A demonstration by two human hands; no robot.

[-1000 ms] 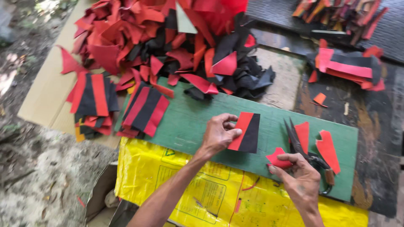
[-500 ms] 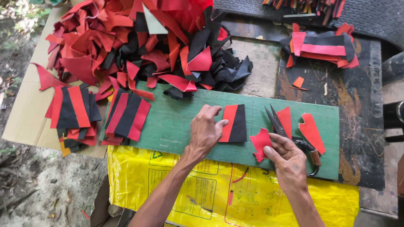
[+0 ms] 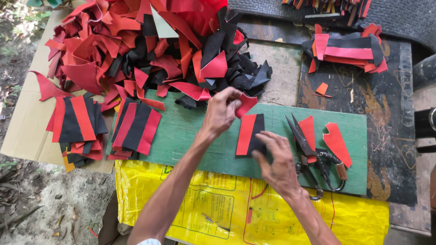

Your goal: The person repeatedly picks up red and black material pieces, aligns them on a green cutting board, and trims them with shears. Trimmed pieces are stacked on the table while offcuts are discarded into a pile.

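Your left hand is pinching a small curved red scrap between closed fingers, holding it just above the top end of the red-and-black piece, which is lying flat near the middle of the green board. That piece is showing one red strip and one black strip side by side, upright and roughly rectangular. Your right hand is pressing spread, open fingers onto its lower right corner, gripping nothing. Just to the right, one pair of dark scissors is lying on the board with its blades partly apart, across one red cutout, and a second red cutout is lying beside the handles. The board is resting on a desk covered by a yellow printed sack at the near edge, cardboard at the left, and a dark worn panel at the right. Two stacks of striped pieces are sitting at the board's left end, a third stack is lying near the far right corner, and one big heap of red and black offcuts is filling the far side. Bare ground is showing beyond the left edge.
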